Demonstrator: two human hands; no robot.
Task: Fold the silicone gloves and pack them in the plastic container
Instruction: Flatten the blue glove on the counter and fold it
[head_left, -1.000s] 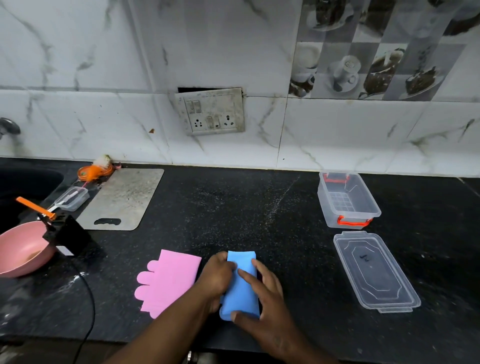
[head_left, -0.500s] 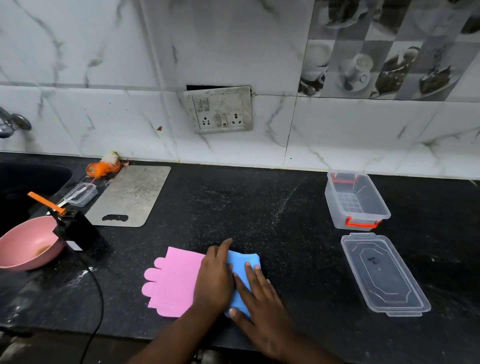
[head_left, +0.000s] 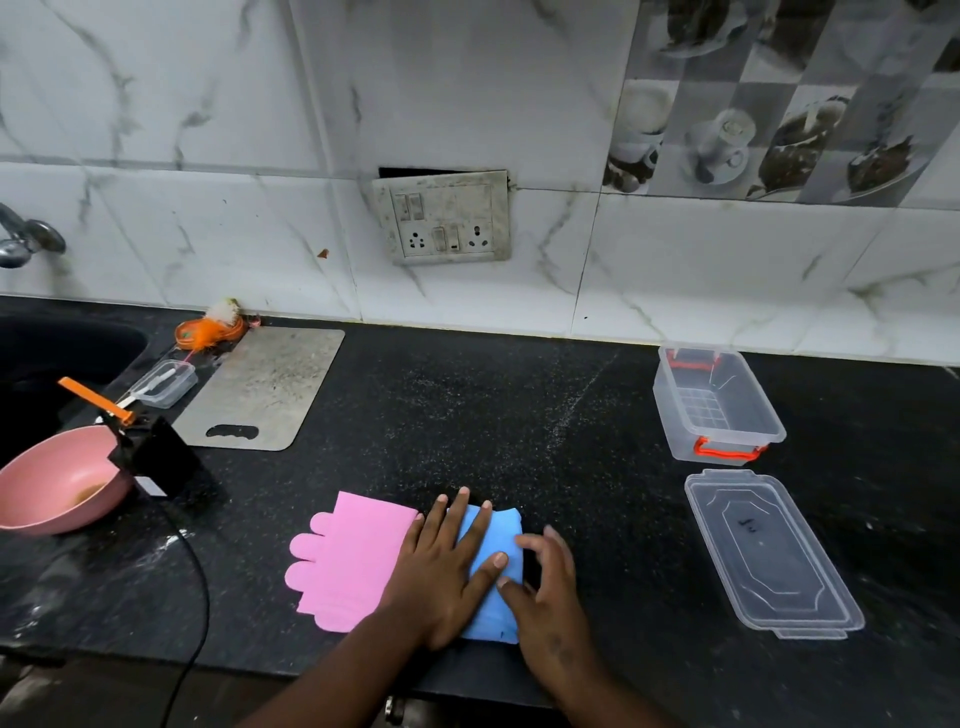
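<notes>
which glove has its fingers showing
The pink glove, on the left: its finger ends stick out to the left. The blue glove beside it shows none.

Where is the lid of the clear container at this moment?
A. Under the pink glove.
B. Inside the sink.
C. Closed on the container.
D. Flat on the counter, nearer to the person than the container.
D: the lid lies flat on the counter, apart from the open container and on its near side.

Single head view, looking forward-down onto countertop (head_left: 467, 415), close.
</notes>
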